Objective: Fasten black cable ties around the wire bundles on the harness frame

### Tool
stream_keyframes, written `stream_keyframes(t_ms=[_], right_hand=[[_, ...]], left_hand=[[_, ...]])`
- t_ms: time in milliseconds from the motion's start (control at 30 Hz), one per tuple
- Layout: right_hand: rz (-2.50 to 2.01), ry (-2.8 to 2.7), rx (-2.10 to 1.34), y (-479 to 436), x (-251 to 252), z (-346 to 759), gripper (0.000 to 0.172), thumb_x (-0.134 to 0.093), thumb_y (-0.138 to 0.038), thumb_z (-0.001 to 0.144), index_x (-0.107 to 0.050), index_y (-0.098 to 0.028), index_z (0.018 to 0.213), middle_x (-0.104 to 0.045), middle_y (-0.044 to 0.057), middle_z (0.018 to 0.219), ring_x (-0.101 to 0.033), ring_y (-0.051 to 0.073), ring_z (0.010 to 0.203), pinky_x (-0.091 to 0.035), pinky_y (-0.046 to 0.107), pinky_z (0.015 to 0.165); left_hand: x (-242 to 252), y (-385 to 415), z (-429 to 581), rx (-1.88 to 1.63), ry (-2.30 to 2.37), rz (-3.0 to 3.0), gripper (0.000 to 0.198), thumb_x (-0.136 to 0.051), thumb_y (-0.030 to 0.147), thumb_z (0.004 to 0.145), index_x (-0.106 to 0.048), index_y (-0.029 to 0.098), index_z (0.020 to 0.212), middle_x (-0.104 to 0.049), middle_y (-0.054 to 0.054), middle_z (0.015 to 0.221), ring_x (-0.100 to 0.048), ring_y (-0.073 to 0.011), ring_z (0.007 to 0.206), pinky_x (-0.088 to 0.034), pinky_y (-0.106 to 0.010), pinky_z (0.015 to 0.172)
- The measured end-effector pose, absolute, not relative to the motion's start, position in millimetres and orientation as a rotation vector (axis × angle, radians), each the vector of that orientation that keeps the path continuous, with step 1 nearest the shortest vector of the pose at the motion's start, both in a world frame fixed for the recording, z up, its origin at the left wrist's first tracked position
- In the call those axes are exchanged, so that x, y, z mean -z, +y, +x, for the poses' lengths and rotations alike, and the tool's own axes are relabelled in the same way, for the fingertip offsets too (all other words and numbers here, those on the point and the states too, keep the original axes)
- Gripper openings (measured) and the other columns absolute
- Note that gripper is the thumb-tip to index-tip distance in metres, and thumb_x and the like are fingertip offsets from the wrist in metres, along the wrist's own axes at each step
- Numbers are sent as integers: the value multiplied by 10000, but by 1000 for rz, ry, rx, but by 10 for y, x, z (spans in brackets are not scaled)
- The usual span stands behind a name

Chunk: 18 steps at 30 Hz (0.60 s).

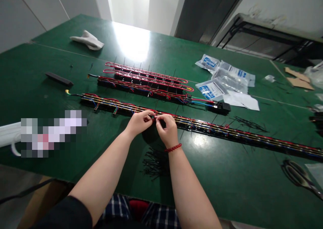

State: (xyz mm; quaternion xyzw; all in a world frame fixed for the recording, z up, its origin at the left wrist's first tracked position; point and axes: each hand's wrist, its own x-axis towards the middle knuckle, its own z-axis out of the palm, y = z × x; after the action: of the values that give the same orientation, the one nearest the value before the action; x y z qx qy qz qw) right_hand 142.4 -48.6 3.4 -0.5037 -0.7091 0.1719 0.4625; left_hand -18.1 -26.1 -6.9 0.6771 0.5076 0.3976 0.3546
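A long black strip (214,129) with red, yellow and blue wires runs across the green table. At its near edge my left hand (140,122) is closed in a pinch, its fingertips by a small green part on the wires. Close beside it, almost touching, my right hand (167,126) also pinches, a red bead bracelet on its wrist. What the fingertips hold is too small to make out. Small green boards (115,111) hang from wires left of my hands. Below my hands lies a pile of thin black ties (154,163).
Behind the strip sits a shorter bundle with red tubes (148,74). Plastic bags (227,77), a white cloth (88,40) and a dark bar (59,78) lie farther back. Scissors (299,175) are at right; more ties (248,124) lie behind the strip.
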Motion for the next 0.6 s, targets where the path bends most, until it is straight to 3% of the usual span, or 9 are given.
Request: stream_keyframes(t_ms=[600], right_hand=[[-1191,-1738,-467,-488,-35,1456,82,-609,-159,820,-637,-225,781,-697,29,847,-633,207,883,-501,387,872]], left_hand=[[88,-262,-197,-986,1270,1742,355,-577,142,737,-734,205,1049,-702,23,705,-617,-84,594,-493,-181,625]])
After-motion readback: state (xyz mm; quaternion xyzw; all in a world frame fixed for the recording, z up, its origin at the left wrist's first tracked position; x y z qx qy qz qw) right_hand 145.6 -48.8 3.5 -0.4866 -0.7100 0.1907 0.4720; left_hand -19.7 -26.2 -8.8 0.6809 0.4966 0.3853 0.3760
